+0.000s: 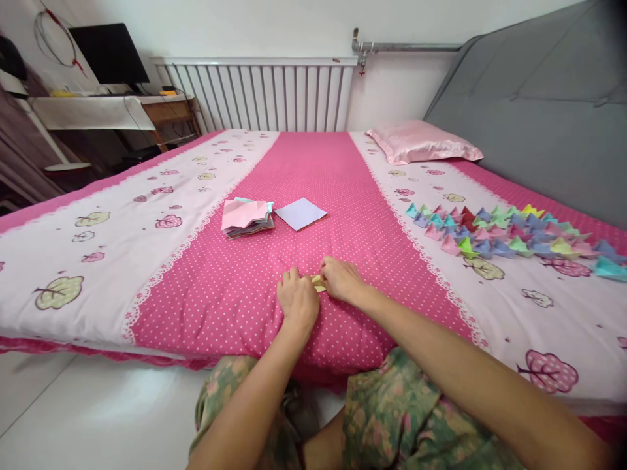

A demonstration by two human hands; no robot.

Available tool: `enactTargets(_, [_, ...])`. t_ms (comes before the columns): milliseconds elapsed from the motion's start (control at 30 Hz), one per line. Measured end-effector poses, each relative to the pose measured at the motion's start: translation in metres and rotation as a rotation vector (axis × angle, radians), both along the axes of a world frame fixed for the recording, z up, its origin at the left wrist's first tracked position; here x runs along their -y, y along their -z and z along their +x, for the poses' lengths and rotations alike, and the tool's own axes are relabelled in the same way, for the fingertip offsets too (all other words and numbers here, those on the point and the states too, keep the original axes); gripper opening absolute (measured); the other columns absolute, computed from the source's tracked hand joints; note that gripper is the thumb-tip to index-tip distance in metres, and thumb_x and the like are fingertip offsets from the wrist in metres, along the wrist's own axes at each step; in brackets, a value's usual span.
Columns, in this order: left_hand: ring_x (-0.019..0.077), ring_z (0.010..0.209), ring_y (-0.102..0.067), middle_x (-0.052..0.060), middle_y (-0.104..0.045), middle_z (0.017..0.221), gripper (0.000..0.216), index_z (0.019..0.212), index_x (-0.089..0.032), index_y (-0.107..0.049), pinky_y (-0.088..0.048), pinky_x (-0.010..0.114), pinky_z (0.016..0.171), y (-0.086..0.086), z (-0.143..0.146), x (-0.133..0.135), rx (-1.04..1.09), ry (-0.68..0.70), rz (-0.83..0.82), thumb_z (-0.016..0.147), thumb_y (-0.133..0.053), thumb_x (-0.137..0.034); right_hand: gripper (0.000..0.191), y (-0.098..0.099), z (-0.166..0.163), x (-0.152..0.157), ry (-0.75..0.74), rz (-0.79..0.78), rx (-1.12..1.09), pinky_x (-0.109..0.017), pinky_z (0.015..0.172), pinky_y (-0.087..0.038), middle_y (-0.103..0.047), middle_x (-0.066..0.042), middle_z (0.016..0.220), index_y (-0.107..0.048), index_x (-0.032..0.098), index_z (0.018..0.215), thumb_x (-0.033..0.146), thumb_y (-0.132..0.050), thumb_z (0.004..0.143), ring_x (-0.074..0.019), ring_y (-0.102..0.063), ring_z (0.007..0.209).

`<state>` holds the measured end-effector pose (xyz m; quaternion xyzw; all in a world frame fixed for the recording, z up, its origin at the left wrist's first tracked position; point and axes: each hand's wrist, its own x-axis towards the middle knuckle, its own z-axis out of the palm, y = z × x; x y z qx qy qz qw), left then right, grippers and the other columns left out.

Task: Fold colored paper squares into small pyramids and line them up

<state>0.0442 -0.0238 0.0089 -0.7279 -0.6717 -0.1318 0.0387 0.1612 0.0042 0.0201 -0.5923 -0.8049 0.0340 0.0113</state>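
My left hand (pixel 297 301) and my right hand (pixel 341 279) rest close together on the pink dotted bedspread (pixel 235 300) near the bed's front edge. Between them lies a small yellow folded paper (pixel 318 282), mostly hidden, with the fingers of both hands pressed onto it. A stack of pink and coloured paper squares (pixel 246 217) sits further up the bed. Beside that stack lies a single lavender sheet (pixel 300 213).
Several folded paper shapes in many colours (pixel 509 238) are laid in rows on the bed at the right. A pink pillow (pixel 422 141) lies by the grey headboard (pixel 539 104). A white radiator (pixel 259 94) lines the back wall, a desk with a monitor (pixel 110 55) stands at left.
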Motion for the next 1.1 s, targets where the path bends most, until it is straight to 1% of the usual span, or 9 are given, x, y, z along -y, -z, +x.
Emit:
enactTargets(100, [0.0214, 0.084, -0.049, 0.008, -0.055, 0.088, 0.03, 0.079, -0.018, -0.066, -0.036, 0.033, 0.074, 0.0, -0.004, -0.005, 0.008, 0.043, -0.033, 0.081, -0.037, -0.022, 0.02, 0.001, 0.001, -0.001, -0.002, -0.001, -0.005, -0.027, 0.063, -0.038, -0.06, -0.009, 0.096, -0.06, 0.016, 0.085, 0.026, -0.043, 0.081, -0.0188, -0.059, 0.079])
enactTargets(233, [0.0198, 0.083, -0.049, 0.007, -0.056, 0.086, 0.027, 0.076, -0.018, -0.065, -0.035, 0.031, 0.072, 0.002, -0.009, -0.011, 0.04, 0.099, -0.077, 0.081, -0.039, -0.022, 0.022, 0.003, 0.002, -0.003, 0.011, -0.006, -0.018, -0.026, 0.062, -0.037, -0.061, -0.008, 0.093, -0.061, 0.017, 0.087, 0.027, -0.042, 0.081, -0.0189, -0.059, 0.08])
enactTargets(333, [0.0205, 0.084, -0.048, 0.008, -0.056, 0.086, 0.028, 0.074, -0.016, -0.064, -0.034, 0.031, 0.071, 0.004, -0.007, -0.013, 0.034, 0.086, -0.066, 0.081, -0.036, -0.019, 0.021, 0.005, 0.003, -0.003, 0.027, -0.009, -0.024, -0.026, 0.062, -0.037, -0.062, -0.008, 0.091, -0.06, 0.016, 0.088, 0.025, -0.042, 0.081, -0.0187, -0.058, 0.08])
enactTargets(467, [0.0211, 0.085, -0.047, 0.009, -0.055, 0.087, 0.03, 0.076, -0.013, -0.062, -0.034, 0.031, 0.071, 0.006, -0.002, -0.015, 0.007, 0.08, -0.07, 0.082, -0.032, -0.015, 0.022, 0.006, 0.0, 0.0, 0.035, -0.008, -0.028, -0.026, 0.064, -0.037, -0.061, -0.01, 0.094, -0.06, 0.015, 0.089, 0.021, -0.039, 0.083, -0.0189, -0.058, 0.082])
enactTargets(600, [0.0207, 0.085, -0.047, 0.009, -0.055, 0.087, 0.03, 0.075, -0.014, -0.061, -0.033, 0.031, 0.072, 0.007, -0.002, -0.014, 0.002, 0.082, -0.073, 0.082, -0.032, -0.015, 0.024, 0.005, -0.003, 0.004, 0.04, -0.003, -0.036, -0.026, 0.065, -0.038, -0.06, -0.01, 0.095, -0.059, 0.014, 0.091, 0.023, -0.038, 0.085, -0.0186, -0.058, 0.081])
enactTargets(733, [0.0199, 0.085, -0.046, 0.009, -0.054, 0.088, 0.029, 0.075, -0.015, -0.062, -0.033, 0.031, 0.073, 0.008, -0.007, -0.013, 0.031, 0.112, -0.07, 0.082, -0.034, -0.019, 0.024, 0.004, 0.0, 0.004, 0.043, 0.0, -0.053, -0.025, 0.066, -0.038, -0.061, -0.008, 0.094, -0.062, 0.017, 0.088, 0.027, -0.041, 0.084, -0.0176, -0.058, 0.083])
enactTargets(933, [0.0193, 0.083, -0.046, 0.008, -0.052, 0.087, 0.029, 0.076, -0.017, -0.062, -0.032, 0.031, 0.071, 0.007, -0.01, -0.013, 0.09, 0.128, -0.086, 0.083, -0.034, -0.023, 0.022, 0.001, 0.004, 0.001, -0.056, 0.059, -0.134, -0.022, 0.063, -0.037, -0.061, -0.002, 0.096, -0.066, 0.024, 0.085, 0.033, -0.045, 0.083, -0.0147, -0.056, 0.086])
enactTargets(1100, [0.0196, 0.093, -0.044, 0.007, -0.052, 0.094, 0.028, 0.08, -0.019, -0.061, -0.032, 0.03, 0.077, 0.005, -0.011, -0.012, 0.08, 0.17, -0.086, 0.084, -0.034, -0.026, 0.024, 0.003, 0.007, -0.003, -0.108, 0.036, -0.146, -0.022, 0.068, -0.037, -0.06, -0.003, 0.097, -0.065, 0.022, 0.083, 0.035, -0.046, 0.082, -0.0143, -0.054, 0.087])
